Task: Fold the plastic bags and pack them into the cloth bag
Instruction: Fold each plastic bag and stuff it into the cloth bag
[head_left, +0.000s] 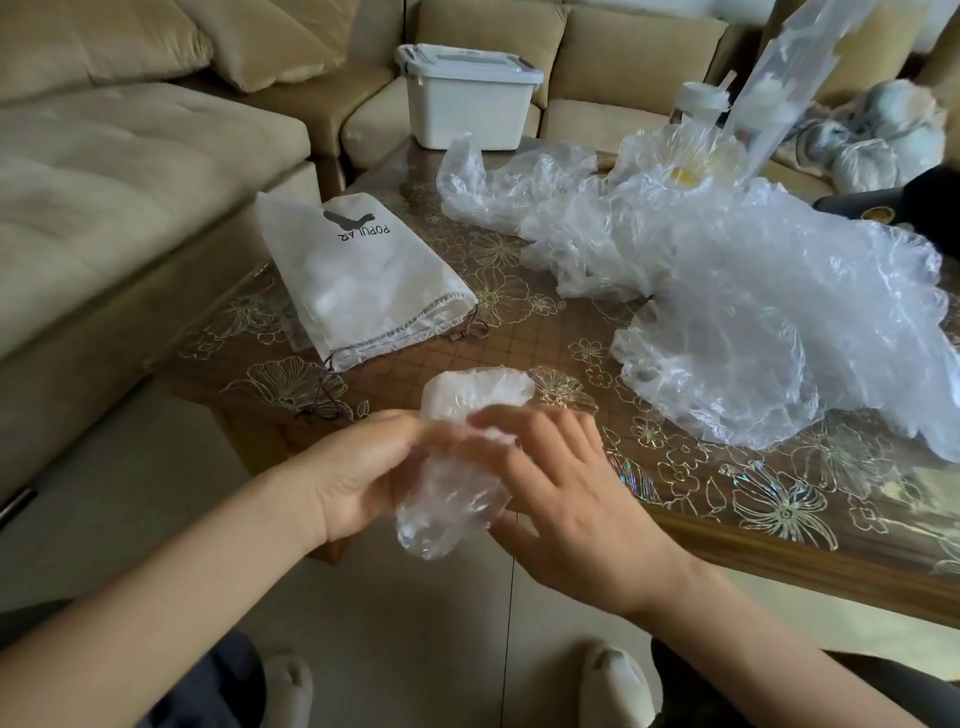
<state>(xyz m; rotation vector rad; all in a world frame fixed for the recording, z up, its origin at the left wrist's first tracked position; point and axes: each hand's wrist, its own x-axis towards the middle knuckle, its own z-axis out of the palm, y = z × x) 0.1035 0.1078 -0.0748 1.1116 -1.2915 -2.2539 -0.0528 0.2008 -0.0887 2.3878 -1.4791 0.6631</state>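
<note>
light: soft, even daylight | shadows: faint | blur: hands (467, 467), far right | edges: wide-angle bowing

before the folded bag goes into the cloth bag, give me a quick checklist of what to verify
1. Folded plastic bag held by both left hand and right hand: ok.
2. Fold compact: not ok, lower end loose.
3. Cloth bag within reach on the table: ok.
4. Cloth bag mouth open: not ok, lying flat.
5. Room left inside: cannot tell.
6. Loose bag pile clear of the path: ok.
</note>
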